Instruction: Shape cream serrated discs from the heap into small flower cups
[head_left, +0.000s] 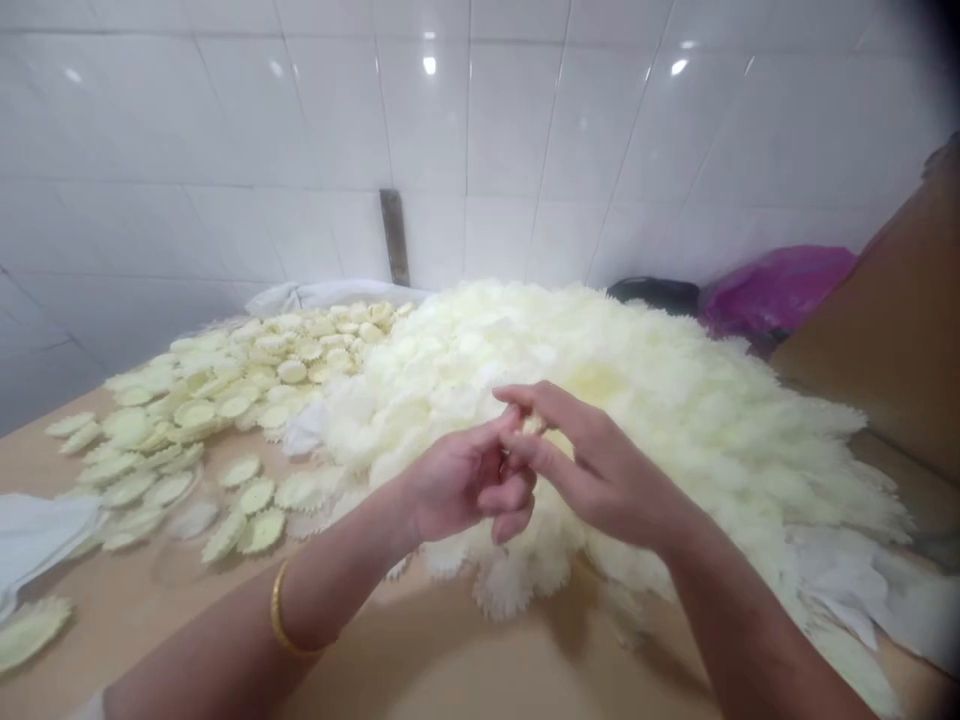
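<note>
Pale little piece (534, 425) (mostly hidden)

Here's the tan desk (442, 665), bare along the near side, and what a load: a huge pale mound of frilly-edged pieces (480, 345) sprawls across the middle and right, serrated-rim discs (195, 413) crowd the left, and crumpled white sheets (844, 575) lie far right.

The left forearm (225, 645) and right forearm (750, 615) converged from the lower corners. The left hand (465, 485) had its lower fingers curled inward; the right hand (600, 465), back upward, brought thumb and forefinger against the left fingertips.
</note>
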